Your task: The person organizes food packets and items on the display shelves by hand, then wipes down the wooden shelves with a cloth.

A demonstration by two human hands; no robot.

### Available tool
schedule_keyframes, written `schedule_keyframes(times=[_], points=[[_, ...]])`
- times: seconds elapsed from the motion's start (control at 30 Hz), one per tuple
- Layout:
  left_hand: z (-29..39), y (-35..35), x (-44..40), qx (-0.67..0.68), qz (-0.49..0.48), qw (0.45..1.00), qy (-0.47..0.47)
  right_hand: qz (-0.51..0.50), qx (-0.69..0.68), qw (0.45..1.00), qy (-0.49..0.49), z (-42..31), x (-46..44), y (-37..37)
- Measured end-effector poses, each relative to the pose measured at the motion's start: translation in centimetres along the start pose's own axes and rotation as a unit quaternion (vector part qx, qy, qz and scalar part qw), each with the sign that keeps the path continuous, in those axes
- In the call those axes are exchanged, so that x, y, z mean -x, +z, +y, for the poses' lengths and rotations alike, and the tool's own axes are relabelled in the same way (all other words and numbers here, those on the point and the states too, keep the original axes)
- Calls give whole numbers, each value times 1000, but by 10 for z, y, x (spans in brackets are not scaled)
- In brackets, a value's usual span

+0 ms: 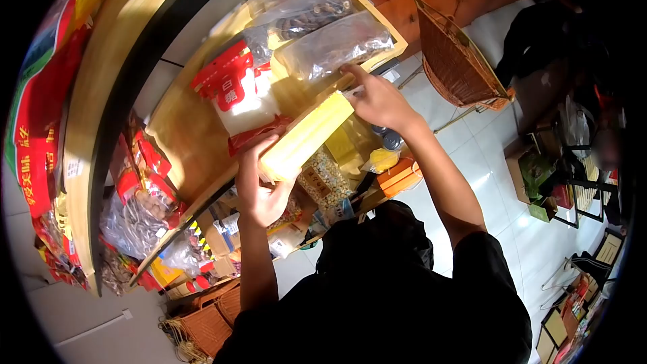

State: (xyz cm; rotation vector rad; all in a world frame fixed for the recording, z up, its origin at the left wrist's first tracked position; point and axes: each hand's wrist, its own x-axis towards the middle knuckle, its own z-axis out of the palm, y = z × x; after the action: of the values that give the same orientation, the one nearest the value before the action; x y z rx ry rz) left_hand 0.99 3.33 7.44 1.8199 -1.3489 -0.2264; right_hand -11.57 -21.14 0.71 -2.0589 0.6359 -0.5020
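A long pale yellow block-like pack or box is held at a slant above the wooden shelf. My left hand is wrapped round its lower left end, thumb on one side and fingers on the other. At the upper right end, my right hand has its fingers closed at the edge of the block. Just behind the block lies a red and white bag with white contents. Clear plastic bags of dried goods rest in a wooden tray near my right hand.
Below the block are a bag of mixed grains and orange boxes. A wicker basket stands at the upper right. Red packages hang or lie at the left. A green-filled carton sits on the right.
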Motion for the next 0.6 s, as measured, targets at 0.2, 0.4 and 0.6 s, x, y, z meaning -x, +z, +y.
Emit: schedule_keyframes(times=[0.2, 0.4, 0.6], points=[[0, 14, -13, 27, 17, 999, 38, -24, 46, 999, 9, -17, -9, -16], [-6, 45, -55, 166, 72, 983, 16, 49, 7, 995, -84, 4, -37, -19], [-32, 83, -90, 171, 134, 975, 42, 86, 13, 991, -98, 19, -51, -20]])
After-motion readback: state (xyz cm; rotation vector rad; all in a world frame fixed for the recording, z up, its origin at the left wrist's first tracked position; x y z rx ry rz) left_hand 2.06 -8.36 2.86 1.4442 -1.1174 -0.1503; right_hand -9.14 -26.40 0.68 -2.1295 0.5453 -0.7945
